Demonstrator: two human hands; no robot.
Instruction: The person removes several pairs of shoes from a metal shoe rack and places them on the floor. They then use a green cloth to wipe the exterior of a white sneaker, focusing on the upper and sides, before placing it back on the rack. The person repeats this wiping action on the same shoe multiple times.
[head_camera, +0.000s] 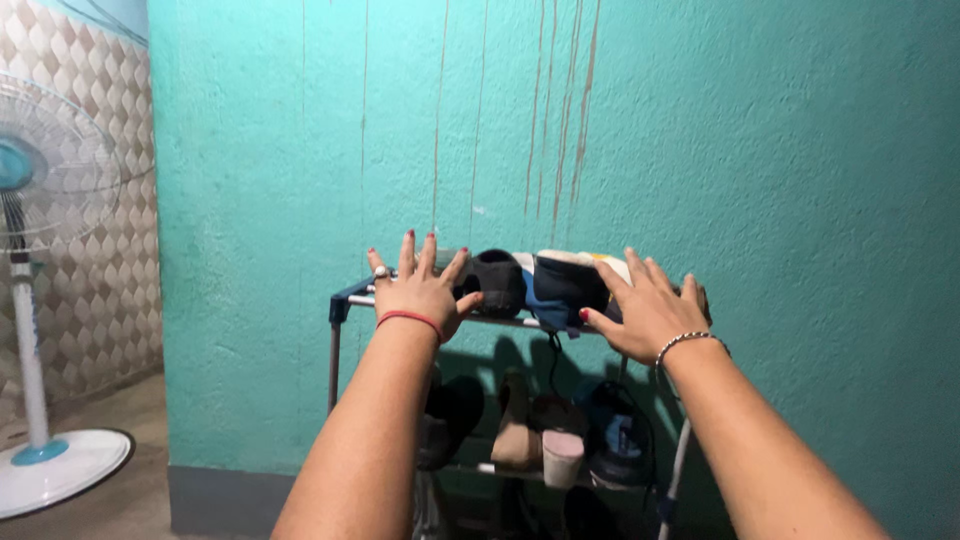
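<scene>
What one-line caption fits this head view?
Left hand and right hand reach, fingers spread, over shoes on a rack against a teal wall.

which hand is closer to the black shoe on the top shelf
Left. The left hand is spread right beside the black shoe, its thumb about touching it; the right hand is farther off, by the dark blue shoe.

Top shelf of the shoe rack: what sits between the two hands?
In the head view, a black shoe and a dark blue shoe sit side by side on the rack's top shelf, between the left hand and right hand.
</scene>
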